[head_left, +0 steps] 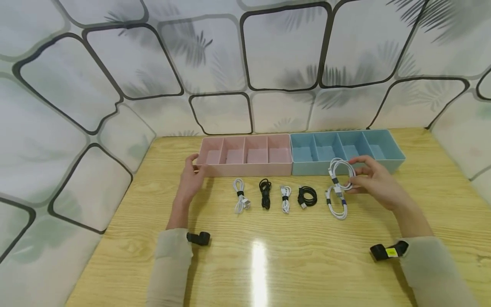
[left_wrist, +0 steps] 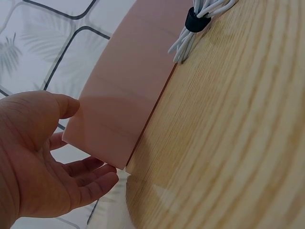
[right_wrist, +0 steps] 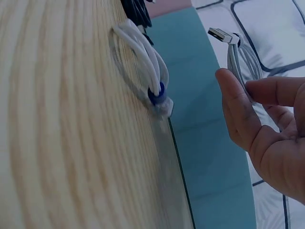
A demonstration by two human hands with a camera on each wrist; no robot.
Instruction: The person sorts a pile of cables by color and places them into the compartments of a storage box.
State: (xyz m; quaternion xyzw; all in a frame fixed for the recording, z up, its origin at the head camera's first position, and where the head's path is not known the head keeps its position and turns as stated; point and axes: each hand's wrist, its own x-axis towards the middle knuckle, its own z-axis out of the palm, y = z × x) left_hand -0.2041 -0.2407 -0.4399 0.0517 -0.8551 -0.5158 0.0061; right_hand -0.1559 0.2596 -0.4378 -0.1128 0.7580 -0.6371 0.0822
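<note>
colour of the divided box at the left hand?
Pink. The box shows best in the head view.

Free lane on table (head_left: 307,260) btwn my sleeves (head_left: 171,264); blk cable (head_left: 265,197) in way low before pink box (head_left: 245,170), my L hand (head_left: 191,179) blocks its L end, R hand (head_left: 377,183) + wht coil (head_left: 335,181) crowd blue box (head_left: 312,169) front
</note>
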